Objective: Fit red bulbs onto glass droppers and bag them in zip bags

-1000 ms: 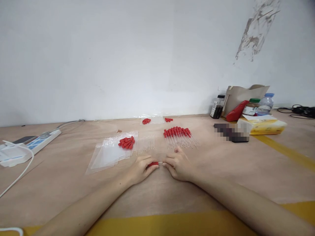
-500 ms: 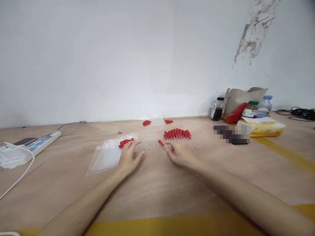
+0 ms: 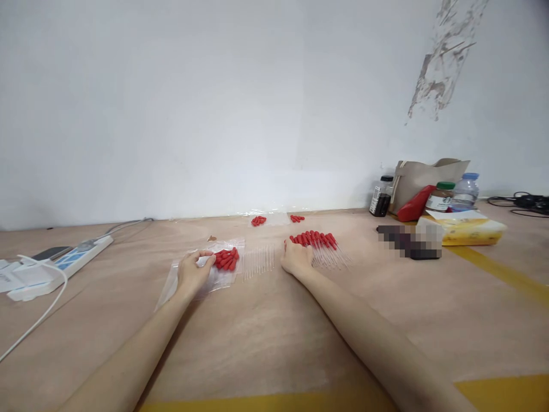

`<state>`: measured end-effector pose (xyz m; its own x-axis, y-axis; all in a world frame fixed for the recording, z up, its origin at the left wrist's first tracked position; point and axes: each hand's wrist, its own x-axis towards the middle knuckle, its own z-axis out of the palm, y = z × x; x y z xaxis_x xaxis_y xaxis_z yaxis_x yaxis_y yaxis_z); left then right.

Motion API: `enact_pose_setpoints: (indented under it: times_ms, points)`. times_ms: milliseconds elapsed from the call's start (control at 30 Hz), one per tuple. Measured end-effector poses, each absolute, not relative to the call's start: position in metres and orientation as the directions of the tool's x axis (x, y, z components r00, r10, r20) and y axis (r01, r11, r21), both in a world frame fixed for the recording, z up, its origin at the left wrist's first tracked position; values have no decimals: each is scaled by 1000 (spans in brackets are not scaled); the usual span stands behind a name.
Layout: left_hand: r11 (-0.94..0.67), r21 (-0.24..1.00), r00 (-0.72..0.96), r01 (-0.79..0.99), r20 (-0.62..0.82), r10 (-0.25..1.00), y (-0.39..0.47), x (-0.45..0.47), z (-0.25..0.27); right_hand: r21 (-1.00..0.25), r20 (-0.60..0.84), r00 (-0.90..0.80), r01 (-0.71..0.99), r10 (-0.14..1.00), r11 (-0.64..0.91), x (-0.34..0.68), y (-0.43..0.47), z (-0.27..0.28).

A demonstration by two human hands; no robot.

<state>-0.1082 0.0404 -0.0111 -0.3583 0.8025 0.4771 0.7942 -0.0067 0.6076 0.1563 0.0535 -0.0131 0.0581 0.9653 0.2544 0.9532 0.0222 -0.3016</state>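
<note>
My left hand is at the left edge of a pile of red rubber bulbs, thumb and forefinger pinched close together at a bulb. The pile lies on clear plastic bags. To its right, several thin glass tubes lie side by side. My right hand is closed on a dropper at the left end of a row of droppers with red bulbs. Only a bit of red shows at its fingertips; the hand hides the rest.
Two small groups of red bulbs lie on clear plastic by the wall. A power strip with cables is at left. At right are a pixelated dark object, a tissue pack, a dark bottle, a jar and a bag.
My left hand has moved left from beside the glass tubes to the red bulb pile. My right hand has carried the dropper up to the left end of the row. The view has shifted slightly.
</note>
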Motion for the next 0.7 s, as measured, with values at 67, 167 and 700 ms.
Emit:
enact_pose_setpoints:
  times_ms: [67, 167, 700]
  points:
    - [-25, 581, -317, 814, 479, 819, 42, -108, -13, -268, 275, 41, 963, 961, 36, 157, 53, -15]
    - [-52, 542, -261, 839, 484, 835, 43, -108, -15, -252, 310, 37, 967, 950, 45, 159, 51, -16]
    - [57, 44, -69, 997, 378, 923, 60, -56, 27, -376, 46, 86, 924, 995, -62, 131, 67, 8]
